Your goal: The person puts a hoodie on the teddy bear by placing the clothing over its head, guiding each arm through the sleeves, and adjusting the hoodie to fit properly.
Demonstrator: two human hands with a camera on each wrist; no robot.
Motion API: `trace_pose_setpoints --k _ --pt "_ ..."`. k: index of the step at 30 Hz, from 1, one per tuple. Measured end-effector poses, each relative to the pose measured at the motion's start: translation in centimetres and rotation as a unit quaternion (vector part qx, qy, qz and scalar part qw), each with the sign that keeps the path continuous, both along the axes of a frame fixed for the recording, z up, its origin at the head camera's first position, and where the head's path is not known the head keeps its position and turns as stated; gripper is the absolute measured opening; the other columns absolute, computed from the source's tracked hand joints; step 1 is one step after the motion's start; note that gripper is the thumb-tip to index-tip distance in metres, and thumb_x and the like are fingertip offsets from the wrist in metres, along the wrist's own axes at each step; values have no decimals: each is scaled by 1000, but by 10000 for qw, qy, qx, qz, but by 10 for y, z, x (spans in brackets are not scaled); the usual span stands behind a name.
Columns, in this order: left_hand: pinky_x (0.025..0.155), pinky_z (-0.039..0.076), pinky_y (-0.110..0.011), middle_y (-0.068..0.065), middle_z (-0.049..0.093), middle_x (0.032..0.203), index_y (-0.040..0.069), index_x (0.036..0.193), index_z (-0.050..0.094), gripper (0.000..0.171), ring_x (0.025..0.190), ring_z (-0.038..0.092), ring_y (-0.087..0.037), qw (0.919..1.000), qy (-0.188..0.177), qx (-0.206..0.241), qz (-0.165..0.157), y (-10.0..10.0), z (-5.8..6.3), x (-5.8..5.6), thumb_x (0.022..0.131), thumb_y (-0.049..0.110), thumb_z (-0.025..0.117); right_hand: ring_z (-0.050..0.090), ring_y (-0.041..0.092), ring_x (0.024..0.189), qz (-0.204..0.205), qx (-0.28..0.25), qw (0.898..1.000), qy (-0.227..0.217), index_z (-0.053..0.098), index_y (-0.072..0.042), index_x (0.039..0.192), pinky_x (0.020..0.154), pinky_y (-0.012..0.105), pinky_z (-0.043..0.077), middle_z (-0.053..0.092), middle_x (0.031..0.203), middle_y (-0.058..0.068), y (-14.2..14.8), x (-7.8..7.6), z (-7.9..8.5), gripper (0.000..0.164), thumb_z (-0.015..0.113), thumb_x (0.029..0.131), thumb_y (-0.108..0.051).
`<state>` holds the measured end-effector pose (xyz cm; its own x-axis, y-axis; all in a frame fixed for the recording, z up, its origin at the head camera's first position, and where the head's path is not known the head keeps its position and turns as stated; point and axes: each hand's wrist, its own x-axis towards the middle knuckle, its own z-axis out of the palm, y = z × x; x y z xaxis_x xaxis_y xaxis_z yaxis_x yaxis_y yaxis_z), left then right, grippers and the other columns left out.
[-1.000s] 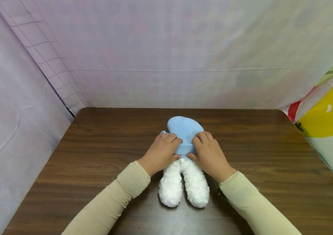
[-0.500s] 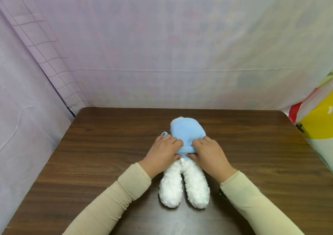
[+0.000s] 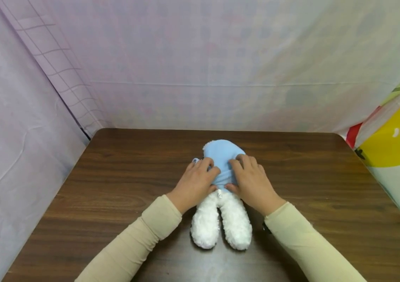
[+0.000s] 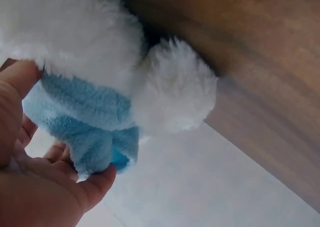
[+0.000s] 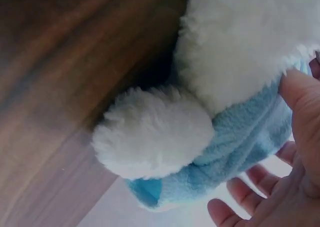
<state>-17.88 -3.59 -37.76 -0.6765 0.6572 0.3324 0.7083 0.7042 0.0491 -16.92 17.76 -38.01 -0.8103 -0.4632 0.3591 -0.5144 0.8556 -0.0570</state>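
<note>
My left hand (image 3: pixel 194 180) pinches the blue fleece (image 3: pixel 222 154) on the plush toy (image 3: pixel 225 200), which lies on the table (image 3: pixel 133 164); my right hand (image 3: pixel 253 183) curves loosely opposite, its grip unclear. Uneven pulling could skew the fleece, or drag the toy, since neither hand pins its white limbs (image 3: pixel 237 229).

Soft, diffuse light, a pale sheen on the near tabletop (image 3: pixel 186 269), wrist views dimmer and blurry.
</note>
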Motion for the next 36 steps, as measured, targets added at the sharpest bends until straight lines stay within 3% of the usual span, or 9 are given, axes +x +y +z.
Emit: trace_pose_setpoints --k 4,7,10,16,24,28,32,36 --pt "108 35 -56 -18 39 146 14 131 57 55 131 44 -35 9990 -341 -228 153 1 5 -5 87 41 76 27 49 138 -263 114 9969 -734 35 3 150 95 66 40 26 152 30 1 -6 6 95 80 82 -46" --pt "111 29 -59 -17 29 156 14 146 46 73 141 32 -36 9957 -725 -492 306 2 11 -9 87 47 73 26 49 139 -336 98 9924 -1183 32 5 151 96 66 40 23 154 30 2 -11 9 97 79 83 -47" --pt "112 24 -62 -13 24 160 17 153 38 80 144 27 -34 9915 -1063 -683 321 2 16 -12 88 49 71 30 46 138 -299 -71 9905 -1338 38 5 148 98 62 41 27 153 29 2 -12 10 92 78 83 -47" --pt "112 21 -63 -10 29 159 19 146 49 68 142 33 -32 9883 -1347 -684 216 2 20 -13 88 46 72 38 44 133 -191 -334 9926 -1149 57 5 124 99 55 43 36 147 27 6 -11 7 71 79 82 -48" --pt "111 24 -63 -9 38 153 18 129 59 51 139 38 -30 9923 -1148 -466 88 3 18 -12 87 42 74 51 40 113 14 -347 9980 -526 59 -4 93 91 50 46 51 124 23 5 -9 3 48 83 79 -43" --pt "112 25 -62 -7 42 151 17 108 59 35 137 42 -28 9937 -1041 -412 41 3 16 -12 87 40 75 54 35 99 213 -337 9991 -145 61 -3 88 87 45 48 56 109 17 3 -8 1 43 88 75 -34" --pt "112 26 -60 -1 58 123 17 92 49 34 116 56 -21 9942 -1024 -340 32 3 15 -11 87 38 75 56 32 90 309 -264 9991 150 62 -3 85 81 41 49 58 97 13 3 -6 1 41 91 71 -28" --pt "111 29 -59 4 50 92 17 94 47 37 96 59 -19 9945 -1029 -197 15 3 15 -10 86 36 78 54 27 79 363 -173 9989 234 62 -4 83 71 38 48 56 84 8 1 -4 1 39 92 70 -25"
